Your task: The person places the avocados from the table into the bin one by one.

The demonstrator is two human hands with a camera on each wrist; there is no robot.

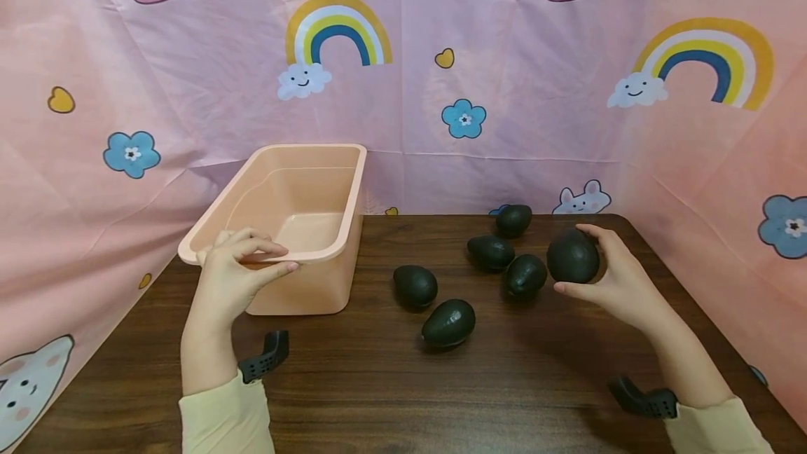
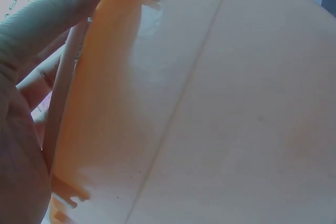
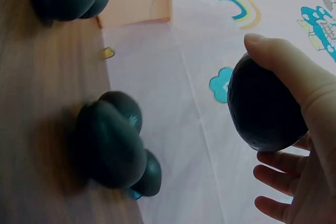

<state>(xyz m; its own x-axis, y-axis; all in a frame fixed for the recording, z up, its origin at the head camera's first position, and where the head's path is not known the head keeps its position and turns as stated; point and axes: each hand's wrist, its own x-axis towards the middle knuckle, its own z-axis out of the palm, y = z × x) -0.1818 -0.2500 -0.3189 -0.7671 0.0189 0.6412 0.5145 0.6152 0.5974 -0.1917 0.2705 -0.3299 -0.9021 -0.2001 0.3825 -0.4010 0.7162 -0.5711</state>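
My right hand (image 1: 618, 275) holds a dark green avocado (image 1: 572, 256) between thumb and fingers, raised over the right side of the table. The right wrist view shows the same avocado (image 3: 266, 106) with the thumb across its top and fingers beneath. At the left, my left hand (image 1: 242, 265) grips the near rim of a peach plastic bin (image 1: 302, 286), thumb outside and fingers over the edge. Close up in the left wrist view, the bin wall (image 2: 210, 108) fills most of the frame beside the thumb. Several more avocados (image 1: 449, 323) lie on the table between the hands.
On the dark wooden table (image 1: 391, 391), one avocado (image 1: 415, 286) lies near the bin's right side. A cluster of avocados (image 1: 525, 276) sits farther right, with one avocado (image 1: 513, 221) near the back edge. A printed pink cloth (image 1: 403, 90) hangs behind and along the sides.
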